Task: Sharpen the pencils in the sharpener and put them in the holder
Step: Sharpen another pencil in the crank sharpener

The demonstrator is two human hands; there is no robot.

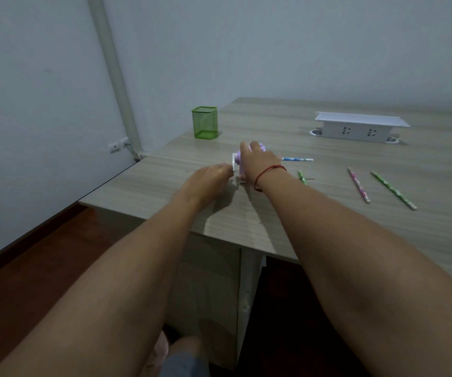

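Note:
A small purple and white crank sharpener [238, 162] stands on the wooden desk [328, 219]. My right hand [257, 161] lies over its top and grips the body. My left hand [208, 180] pinches the white crank at the sharpener's left end. A blue pencil [297, 159] sticks out of the sharpener's right side. A green pencil [302, 177] lies partly hidden behind my right wrist. Further right lie a pink pencil [358, 185] and a long green pencil [393, 190]. The green mesh holder [204, 122] stands upright at the desk's far left edge.
A white socket box [361, 127] rises from the desk at the back right. The desk's left edge drops off beside my left hand, with a red-brown floor [42, 268] below. A wall outlet [116, 146] sits low on the left wall.

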